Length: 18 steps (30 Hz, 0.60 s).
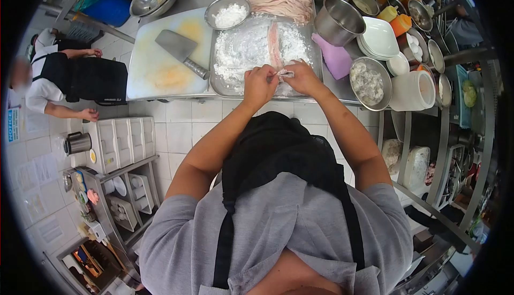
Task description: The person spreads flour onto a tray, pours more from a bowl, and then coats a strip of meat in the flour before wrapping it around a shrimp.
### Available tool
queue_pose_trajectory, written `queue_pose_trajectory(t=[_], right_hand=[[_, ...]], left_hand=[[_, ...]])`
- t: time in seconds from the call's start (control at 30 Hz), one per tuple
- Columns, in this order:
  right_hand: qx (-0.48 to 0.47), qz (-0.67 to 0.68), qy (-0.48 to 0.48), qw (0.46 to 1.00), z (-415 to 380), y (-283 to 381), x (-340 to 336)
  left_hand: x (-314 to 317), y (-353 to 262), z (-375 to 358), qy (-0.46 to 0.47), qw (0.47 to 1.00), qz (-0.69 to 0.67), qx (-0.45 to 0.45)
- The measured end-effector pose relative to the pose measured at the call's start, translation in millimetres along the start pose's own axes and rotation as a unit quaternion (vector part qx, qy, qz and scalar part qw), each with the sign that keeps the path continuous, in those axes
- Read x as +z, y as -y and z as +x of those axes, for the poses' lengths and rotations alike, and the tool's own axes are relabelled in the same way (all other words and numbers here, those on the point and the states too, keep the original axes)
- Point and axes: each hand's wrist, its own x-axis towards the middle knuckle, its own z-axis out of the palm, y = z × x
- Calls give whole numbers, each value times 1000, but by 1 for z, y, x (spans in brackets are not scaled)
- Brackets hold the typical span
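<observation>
At the near edge of a metal tray (213,75), my left hand (261,85) and my right hand (302,78) meet with bent fingers closed on the near end of a pale pink meat strip (274,43). The strip runs away from me over white powder (241,49) spread in the tray. More long pale strips (281,2) lie together at the tray's far side. A metal bowl of white powder (229,13) rests on the tray's far left corner.
Left of the tray, a cleaver (181,49) lies on a white cutting board (160,83). To the right stand a steel pot (339,21), a purple cloth (333,57), stacked white plates (377,37) and a bowl of coated pieces (369,82). Another person (51,81) stands at far left.
</observation>
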Motion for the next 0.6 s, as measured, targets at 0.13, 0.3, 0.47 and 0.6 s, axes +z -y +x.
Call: queue_pose_trajectory(t=[0.13,0.3,0.47,0.6], right_hand=[[83,42,83,992,13,17,-17],[194,81,89,974,25,6,-11],[223,66,94,968,33,11,-13],[231,73,68,968,37,9,-5]], left_hand=[[-3,1,-5,-26,999,-1,22],[-9,0,-11,-36,992,40,110],[-12,-1,-9,-24,989,79,124],[-13,2,-4,-13,989,87,117]])
